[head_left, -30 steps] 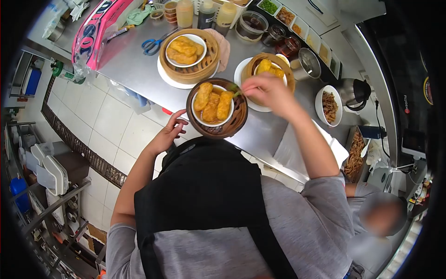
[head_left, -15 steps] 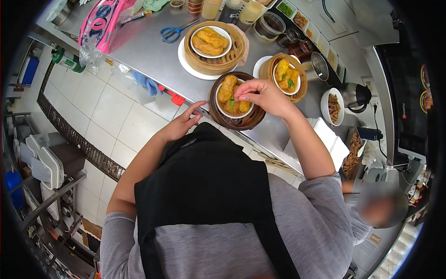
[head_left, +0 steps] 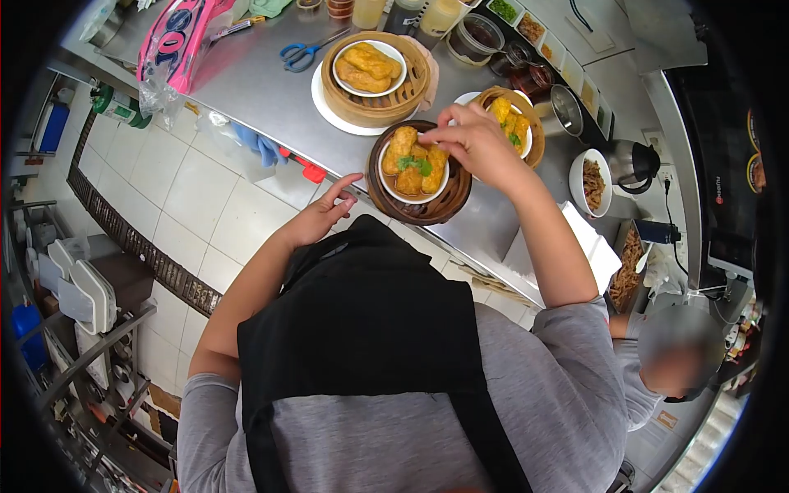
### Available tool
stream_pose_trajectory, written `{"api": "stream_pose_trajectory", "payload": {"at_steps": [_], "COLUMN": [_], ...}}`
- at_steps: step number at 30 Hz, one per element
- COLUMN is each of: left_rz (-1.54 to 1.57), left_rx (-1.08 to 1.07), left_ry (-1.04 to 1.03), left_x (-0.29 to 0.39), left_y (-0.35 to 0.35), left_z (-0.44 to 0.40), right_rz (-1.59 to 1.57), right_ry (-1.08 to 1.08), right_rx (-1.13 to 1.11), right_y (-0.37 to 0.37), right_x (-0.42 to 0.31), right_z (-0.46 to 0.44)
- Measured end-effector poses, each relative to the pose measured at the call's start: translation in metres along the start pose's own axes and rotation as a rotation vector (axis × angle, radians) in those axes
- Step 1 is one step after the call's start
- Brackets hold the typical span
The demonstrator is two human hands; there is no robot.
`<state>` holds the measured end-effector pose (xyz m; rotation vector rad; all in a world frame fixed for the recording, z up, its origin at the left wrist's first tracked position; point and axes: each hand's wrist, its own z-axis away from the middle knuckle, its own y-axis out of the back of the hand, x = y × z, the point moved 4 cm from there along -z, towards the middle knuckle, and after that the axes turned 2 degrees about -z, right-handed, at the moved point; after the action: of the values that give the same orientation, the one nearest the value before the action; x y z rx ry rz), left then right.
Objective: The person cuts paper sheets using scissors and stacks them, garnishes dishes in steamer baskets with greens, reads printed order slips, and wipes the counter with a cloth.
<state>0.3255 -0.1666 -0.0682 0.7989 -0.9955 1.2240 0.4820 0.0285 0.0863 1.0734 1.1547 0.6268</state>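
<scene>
A white bowl [head_left: 413,200] of yellow rolls [head_left: 401,146] in brown sauce sits in a dark bamboo steamer [head_left: 461,182] at the counter's edge. Green herb sprigs [head_left: 424,166] lie on top of the rolls. My right hand [head_left: 486,149] hovers over the bowl's right side, thumb and fingertips pinched; whatever is between them is too small to make out. Just left of the steamer, my left hand [head_left: 325,215] has its fingers spread and holds nothing. Behind my right hand, a lighter steamer [head_left: 536,141] contains a similar bowl, partly hidden.
Another bamboo steamer [head_left: 421,94] with a bowl of rolls stands on a white plate [head_left: 321,97]. Blue-handled scissors [head_left: 300,56] lie nearby. To the right are a bowl of shredded food [head_left: 591,187], a kettle [head_left: 633,168] and a person [head_left: 641,374]. Sauce containers [head_left: 475,39] line the back.
My right hand has lifted back and right from the rolls, and the herb sprigs on them now show more fully. My left hand has barely moved.
</scene>
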Motion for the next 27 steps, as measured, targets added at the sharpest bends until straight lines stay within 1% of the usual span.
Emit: {"api": "stream_pose_trajectory", "payload": {"at_steps": [1,2,4,5,6,7,8,10,12,14,16,18,20,21,22,23,27], "left_rz": [0.002,-0.003,0.014,0.004,0.003,0.009,0.015,0.047,0.029,0.091,0.116,0.142,0.153,0.171,0.19,0.176,0.159], "left_rx": [0.014,0.011,0.022,0.03,0.04,0.043,0.047,0.084,0.09,0.191,0.213,0.278,0.318,0.338,0.358,0.372,0.425], "left_ry": [0.045,0.044,0.009,0.016,-0.035,-0.019,-0.003,0.058,0.037,0.076,0.071,0.07,0.072,0.08,0.089,0.106,0.125], "left_x": [0.001,-0.001,-0.005,-0.005,-0.012,-0.014,-0.015,-0.01,-0.009,-0.007,-0.011,-0.01,-0.012,-0.013,-0.012,-0.011,-0.007], "left_y": [-0.001,-0.002,-0.001,-0.001,-0.001,-0.002,-0.003,-0.006,-0.011,-0.014,-0.019,-0.024,-0.028,-0.029,-0.032,-0.034,-0.039], "left_z": [0.001,0.0,-0.002,-0.002,-0.005,-0.006,-0.006,-0.003,-0.004,-0.002,-0.003,-0.003,-0.005,-0.005,-0.005,-0.005,-0.005], "right_rz": [0.041,0.083,0.125,0.092,0.065,0.14,0.114,0.139,0.221,0.351,0.383,0.412,0.28,0.354,0.349,0.534,0.641], "right_ry": [0.01,0.02,-0.018,-0.085,-0.155,-0.163,-0.281,-0.432,-0.547,-0.947,-0.946,-0.94,-0.93,-0.916,-0.9,-0.923,-1.091], "right_rx": [0.101,0.202,0.259,0.303,0.353,0.392,0.399,0.451,0.612,0.58,0.581,0.575,0.487,0.497,0.49,0.518,0.563], "right_y": [0.007,0.016,0.039,0.054,0.07,0.08,0.093,0.113,0.137,0.156,0.16,0.162,0.157,0.157,0.151,0.149,0.151], "right_x": [0.005,0.009,0.022,0.033,0.048,0.068,0.09,0.159,0.236,0.317,0.359,0.389,0.419,0.429,0.453,0.474,0.491], "right_z": [0.003,0.006,0.017,0.026,0.037,0.052,0.066,0.107,0.155,0.199,0.222,0.225,0.216,0.21,0.207,0.204,0.192]}}
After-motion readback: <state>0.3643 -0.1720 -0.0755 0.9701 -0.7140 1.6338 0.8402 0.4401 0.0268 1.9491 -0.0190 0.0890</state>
